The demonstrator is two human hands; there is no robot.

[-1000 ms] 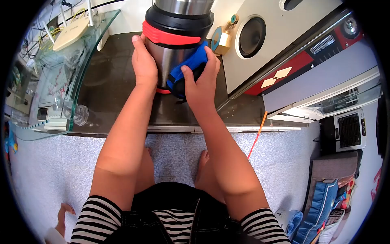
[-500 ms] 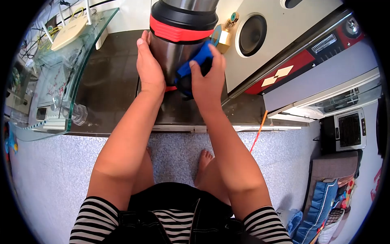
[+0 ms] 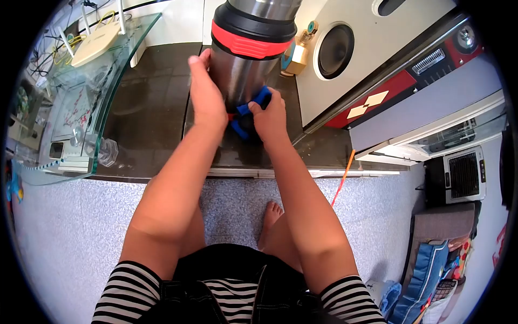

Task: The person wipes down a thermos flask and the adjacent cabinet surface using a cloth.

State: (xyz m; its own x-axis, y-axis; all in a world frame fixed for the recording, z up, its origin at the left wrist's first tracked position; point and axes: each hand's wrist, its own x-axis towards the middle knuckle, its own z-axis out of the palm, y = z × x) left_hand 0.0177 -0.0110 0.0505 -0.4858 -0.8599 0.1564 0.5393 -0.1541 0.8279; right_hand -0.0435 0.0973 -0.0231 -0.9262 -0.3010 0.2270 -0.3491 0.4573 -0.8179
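Left hand [image 3: 206,96] cupped against steel flask [image 3: 240,78], red-banded, black-collared; right hand [image 3: 270,117] pinching blue-black cloth [image 3: 253,112] near base.

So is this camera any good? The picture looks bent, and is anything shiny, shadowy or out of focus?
Head view: wide-angle bending, with black rounded corners; bright streaks on the steel flask; reflections on the glass shelf; darker shade on the speckled floor between the legs; right hand fairly sharp, clutter at the far edges softer and harder to make out.
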